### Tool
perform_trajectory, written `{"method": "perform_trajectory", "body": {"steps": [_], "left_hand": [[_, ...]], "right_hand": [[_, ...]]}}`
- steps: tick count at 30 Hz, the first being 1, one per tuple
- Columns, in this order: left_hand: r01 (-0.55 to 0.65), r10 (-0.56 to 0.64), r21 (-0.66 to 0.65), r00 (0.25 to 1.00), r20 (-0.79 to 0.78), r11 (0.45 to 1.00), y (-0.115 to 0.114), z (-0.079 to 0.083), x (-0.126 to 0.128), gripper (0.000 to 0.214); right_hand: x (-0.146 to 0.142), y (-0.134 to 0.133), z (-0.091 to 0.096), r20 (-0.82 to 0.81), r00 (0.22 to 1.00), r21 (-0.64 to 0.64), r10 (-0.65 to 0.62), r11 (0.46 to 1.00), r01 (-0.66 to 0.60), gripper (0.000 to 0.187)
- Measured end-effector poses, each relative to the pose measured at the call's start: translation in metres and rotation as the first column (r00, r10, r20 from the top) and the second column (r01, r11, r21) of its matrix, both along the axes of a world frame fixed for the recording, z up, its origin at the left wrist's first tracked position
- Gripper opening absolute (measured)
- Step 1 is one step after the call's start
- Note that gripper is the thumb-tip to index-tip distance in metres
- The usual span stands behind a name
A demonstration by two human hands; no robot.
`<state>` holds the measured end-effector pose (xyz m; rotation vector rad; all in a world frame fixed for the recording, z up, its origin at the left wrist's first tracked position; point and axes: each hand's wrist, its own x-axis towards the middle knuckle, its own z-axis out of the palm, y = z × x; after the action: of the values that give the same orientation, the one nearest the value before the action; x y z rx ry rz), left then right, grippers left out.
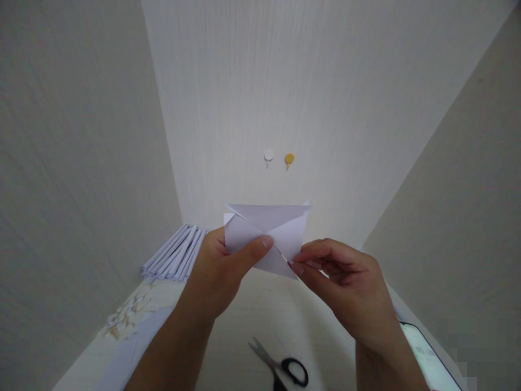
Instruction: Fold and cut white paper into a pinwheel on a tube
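A folded white paper envelope (pixel 285 231) is held up in front of me, its triangular top flap folded down and a diagonal seam running to the lower right. My left hand (pixel 228 260) grips it from the left, thumb pressed on the front near the middle; the other fingers are behind the paper. At the lower right corner, my right hand (pixel 337 277) pinches with thumb and forefinger along that seam. A thin pale line with a small dark red spot ends at those fingertips; what it is I cannot make out.
Black-handled scissors (pixel 280 366) lie on the pale table (pixel 252 309) below my hands. To the left are a stack of folded white papers (pixel 175 252), beige scraps (pixel 128 312) and a flat white sheet (pixel 140 339). A phone (pixel 427 355) lies at right. Two hooks (pixel 289 158) are on the wall.
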<state>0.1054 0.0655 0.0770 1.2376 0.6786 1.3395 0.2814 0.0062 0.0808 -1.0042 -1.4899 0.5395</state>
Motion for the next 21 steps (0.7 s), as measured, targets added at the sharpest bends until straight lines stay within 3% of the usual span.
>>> {"method": "perform_trajectory", "body": {"steps": [9, 21], "left_hand": [[-0.113, 0.114, 0.015, 0.987, -0.116, 0.993, -0.01, 0.012, -0.002, 0.023], [-0.119, 0.122, 0.031, 0.983, -0.137, 0.992, -0.01, 0.011, -0.002, 0.026]], "right_hand": [[-0.001, -0.002, 0.001, 0.034, 0.999, -0.002, 0.015, 1.0, -0.015, 0.008], [0.002, 0.0, -0.002, 0.056, 0.998, -0.005, 0.013, 1.0, -0.013, 0.012]]}}
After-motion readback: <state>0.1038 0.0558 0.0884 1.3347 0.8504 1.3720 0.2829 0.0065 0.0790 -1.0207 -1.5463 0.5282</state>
